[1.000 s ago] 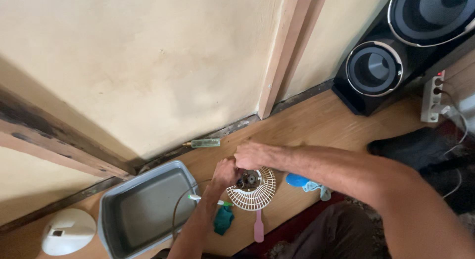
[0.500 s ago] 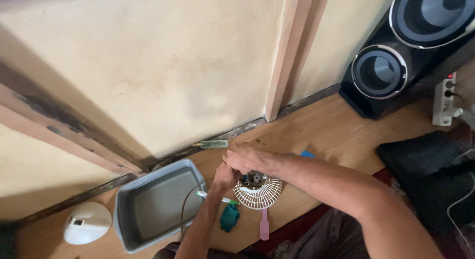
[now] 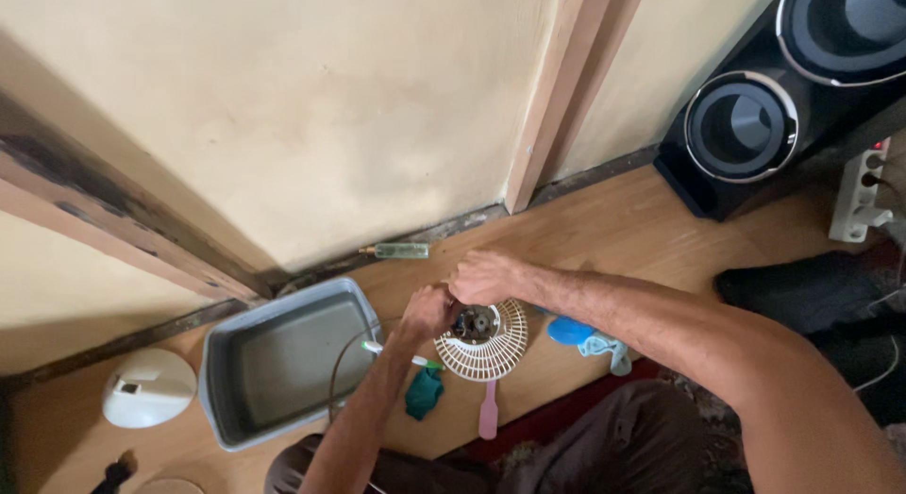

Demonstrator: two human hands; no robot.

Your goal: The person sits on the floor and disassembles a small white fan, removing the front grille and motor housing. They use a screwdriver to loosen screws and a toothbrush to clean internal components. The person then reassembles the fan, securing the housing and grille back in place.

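Observation:
A small white fan grille [image 3: 491, 348] with a dark motor [image 3: 475, 322] at its centre lies on the wooden floor, its pink handle [image 3: 489, 414] pointing toward me. My left hand [image 3: 427, 310] is closed at the grille's left edge. My right hand [image 3: 483, 277] is clenched just above the motor, touching it. What either fist holds is hidden by the fingers. A thin white and green tool [image 3: 396, 355] lies under my left wrist, beside a green cloth [image 3: 423, 392].
A grey plastic tub [image 3: 222, 338] sits left of the fan, a white dome-shaped part [image 3: 146, 387] further left. A small glass bottle [image 3: 401, 251] lies by the wall. A blue piece and rag [image 3: 585, 336] lie right of the fan. A black speaker [image 3: 774, 107] and a power strip [image 3: 857, 197] stand at right.
The view has drifted slightly. Both hands stay at the fan motor, and the right hand has shifted a little over it.

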